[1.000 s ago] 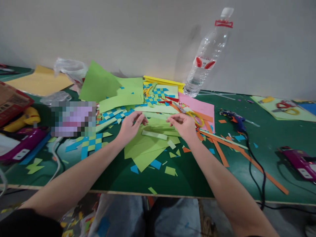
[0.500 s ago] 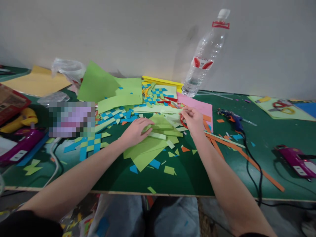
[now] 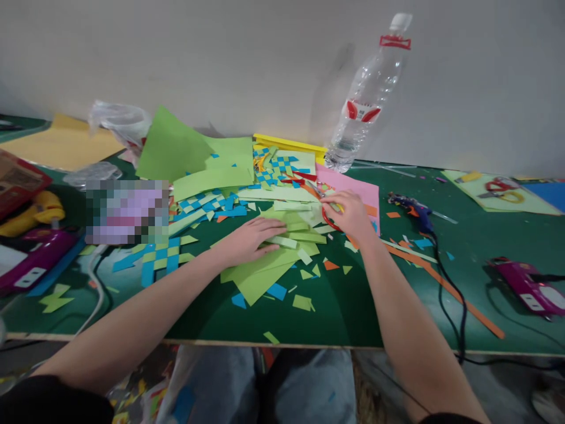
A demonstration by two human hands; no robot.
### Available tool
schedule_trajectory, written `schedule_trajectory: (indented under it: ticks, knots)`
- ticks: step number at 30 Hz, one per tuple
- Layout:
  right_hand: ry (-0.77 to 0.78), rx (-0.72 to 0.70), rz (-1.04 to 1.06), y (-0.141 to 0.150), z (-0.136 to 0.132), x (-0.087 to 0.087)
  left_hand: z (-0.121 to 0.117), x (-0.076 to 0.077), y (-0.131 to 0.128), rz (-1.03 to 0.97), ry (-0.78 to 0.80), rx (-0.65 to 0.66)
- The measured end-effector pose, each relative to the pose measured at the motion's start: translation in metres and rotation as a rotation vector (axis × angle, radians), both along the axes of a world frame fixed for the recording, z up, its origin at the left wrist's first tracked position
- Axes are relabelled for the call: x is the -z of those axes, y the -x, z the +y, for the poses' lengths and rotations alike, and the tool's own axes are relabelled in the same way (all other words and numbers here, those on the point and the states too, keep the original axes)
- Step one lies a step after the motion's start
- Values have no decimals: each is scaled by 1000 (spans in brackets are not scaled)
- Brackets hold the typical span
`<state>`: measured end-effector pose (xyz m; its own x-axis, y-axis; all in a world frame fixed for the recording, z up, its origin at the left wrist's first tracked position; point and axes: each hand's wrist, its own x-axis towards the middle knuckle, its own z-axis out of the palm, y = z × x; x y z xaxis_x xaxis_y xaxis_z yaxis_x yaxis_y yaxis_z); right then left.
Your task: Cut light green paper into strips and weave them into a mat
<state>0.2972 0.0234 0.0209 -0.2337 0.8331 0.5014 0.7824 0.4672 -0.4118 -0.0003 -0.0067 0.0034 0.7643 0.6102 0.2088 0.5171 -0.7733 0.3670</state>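
Note:
My left hand (image 3: 249,238) lies flat with fingers stretched out on a pile of light green paper sheets (image 3: 265,268) and strips in the middle of the green table (image 3: 353,312). My right hand (image 3: 351,215) is closed around the red and yellow handles of a pair of scissors (image 3: 329,219) just right of the pile, beside a pink sheet (image 3: 353,187). Woven blue-and-green paper mats (image 3: 152,259) lie to the left and behind.
A clear plastic bottle (image 3: 368,97) leans at the wall. A blue glue gun (image 3: 417,211) with a black cord, long orange strips (image 3: 445,288), and a purple glue gun (image 3: 527,288) lie on the right. Another purple gun (image 3: 33,259) and a yellow tool are at left. Paper scraps are scattered about.
My right hand moved from the green strip to the scissors at the right and closed on them. My left hand let go of the strip and flattened onto the green pile.

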Motion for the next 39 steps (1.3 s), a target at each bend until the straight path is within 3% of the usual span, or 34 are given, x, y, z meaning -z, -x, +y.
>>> schedule_trajectory:
  ticks: [4, 9, 24, 33, 39]
  knots:
    - [145, -76, -82, -18, 0, -5, -1, -3, 0, 48, -23, -9]
    - [326, -166, -195, -19, -4, -12, 0, -6, 2, 25, -33, -50]
    - [462, -207, -336, -6, -7, -21, -3, -16, 0, 103, -275, -201]
    - [439, -250, -282, -9, -5, -13, -5, -8, -1, 63, -125, 25]
    - [446, -235, -233, -6, -8, -16, -5, -10, 0, 83, -114, 11]
